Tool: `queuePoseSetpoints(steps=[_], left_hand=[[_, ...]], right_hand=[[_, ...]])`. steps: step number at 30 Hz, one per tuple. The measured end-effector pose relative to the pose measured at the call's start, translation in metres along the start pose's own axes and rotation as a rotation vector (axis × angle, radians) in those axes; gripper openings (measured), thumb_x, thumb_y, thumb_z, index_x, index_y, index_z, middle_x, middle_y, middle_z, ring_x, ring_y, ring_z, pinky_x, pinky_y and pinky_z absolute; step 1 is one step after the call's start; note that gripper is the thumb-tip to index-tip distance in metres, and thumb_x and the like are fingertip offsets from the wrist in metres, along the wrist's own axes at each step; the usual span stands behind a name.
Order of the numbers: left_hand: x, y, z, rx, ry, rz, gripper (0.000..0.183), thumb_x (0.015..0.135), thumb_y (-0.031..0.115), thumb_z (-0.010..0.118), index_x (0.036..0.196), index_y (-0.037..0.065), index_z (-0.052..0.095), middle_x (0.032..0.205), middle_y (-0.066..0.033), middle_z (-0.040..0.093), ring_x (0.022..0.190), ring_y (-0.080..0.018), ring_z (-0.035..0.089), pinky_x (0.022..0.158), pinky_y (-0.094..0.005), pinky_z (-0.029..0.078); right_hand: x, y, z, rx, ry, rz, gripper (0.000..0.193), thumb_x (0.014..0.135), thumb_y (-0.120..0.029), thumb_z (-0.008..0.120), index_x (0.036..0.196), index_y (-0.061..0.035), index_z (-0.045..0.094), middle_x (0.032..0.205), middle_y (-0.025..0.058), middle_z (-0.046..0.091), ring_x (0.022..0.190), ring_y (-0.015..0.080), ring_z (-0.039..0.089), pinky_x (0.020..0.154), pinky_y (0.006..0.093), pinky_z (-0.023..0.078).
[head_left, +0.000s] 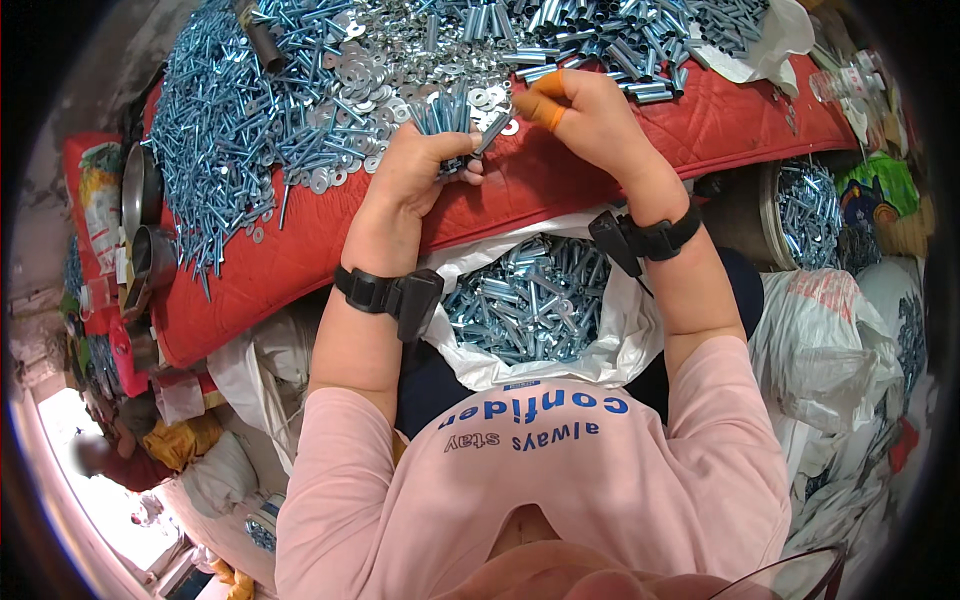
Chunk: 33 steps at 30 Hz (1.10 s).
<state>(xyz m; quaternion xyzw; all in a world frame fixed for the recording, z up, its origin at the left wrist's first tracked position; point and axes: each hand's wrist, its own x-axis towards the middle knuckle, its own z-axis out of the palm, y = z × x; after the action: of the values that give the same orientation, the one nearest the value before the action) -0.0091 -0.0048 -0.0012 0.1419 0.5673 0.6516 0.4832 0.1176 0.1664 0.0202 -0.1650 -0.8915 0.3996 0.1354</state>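
My left hand [425, 165] is closed around a bunch of bolts [440, 115] that stick up past its fingers, over the front of the red quilted cloth [590, 170]. A short metal sleeve [494, 132] juts out at an angle by its thumb. Just to the right, my right hand [595, 115] has its fingers pinched together near that sleeve, with orange coverings on the thumb and a finger. What the pinch holds, if anything, is too small to make out. Flat washers [375, 90] lie loose beyond my left hand.
Long bolts [215, 130] are heaped at the left, metal sleeves [640, 50] at the back right. A white sack [630, 345] of assembled metal fasteners [525, 300] sits open between my arms. A metal container [775, 215] of bolts lies at the right; another person [130, 455] is far left.
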Motion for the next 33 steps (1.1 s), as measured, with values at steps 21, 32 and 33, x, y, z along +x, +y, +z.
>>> queuePoseSetpoints(steps=[21,32,33], left_hand=[[-0.004,-0.006,0.0,0.065,-0.043,0.053,0.011,0.076,0.003,0.065,0.085,-0.002,0.061,0.073,-0.0081,0.063,0.056,-0.016,0.061,0.051,-0.0275,0.052],[-0.029,0.005,0.01,0.244,-0.295,-0.062,0.015,0.075,0.009,0.064,0.087,0.001,0.061,0.072,-0.0058,0.063,0.057,-0.0128,0.06,0.047,-0.0243,0.047],[-0.023,0.001,0.008,0.241,-0.256,-0.039,0.016,0.075,0.009,0.064,0.088,0.002,0.06,0.072,-0.0053,0.063,0.058,-0.0124,0.06,0.047,-0.0242,0.047]], right_hand=[[-0.015,0.016,0.017,0.217,0.083,-0.062,0.024,0.079,-0.02,0.072,0.094,-0.0026,0.067,0.082,0.0081,0.067,0.073,0.0158,0.062,0.066,0.0269,0.048],[-0.018,0.009,0.026,-0.03,0.102,-0.039,0.027,0.078,-0.03,0.069,0.089,-0.005,0.067,0.083,0.011,0.065,0.074,0.0224,0.063,0.064,0.0349,0.05],[-0.016,0.006,0.03,-0.317,0.178,-0.089,0.025,0.077,-0.029,0.069,0.087,-0.006,0.067,0.083,0.0119,0.064,0.075,0.0266,0.064,0.065,0.0385,0.05]])
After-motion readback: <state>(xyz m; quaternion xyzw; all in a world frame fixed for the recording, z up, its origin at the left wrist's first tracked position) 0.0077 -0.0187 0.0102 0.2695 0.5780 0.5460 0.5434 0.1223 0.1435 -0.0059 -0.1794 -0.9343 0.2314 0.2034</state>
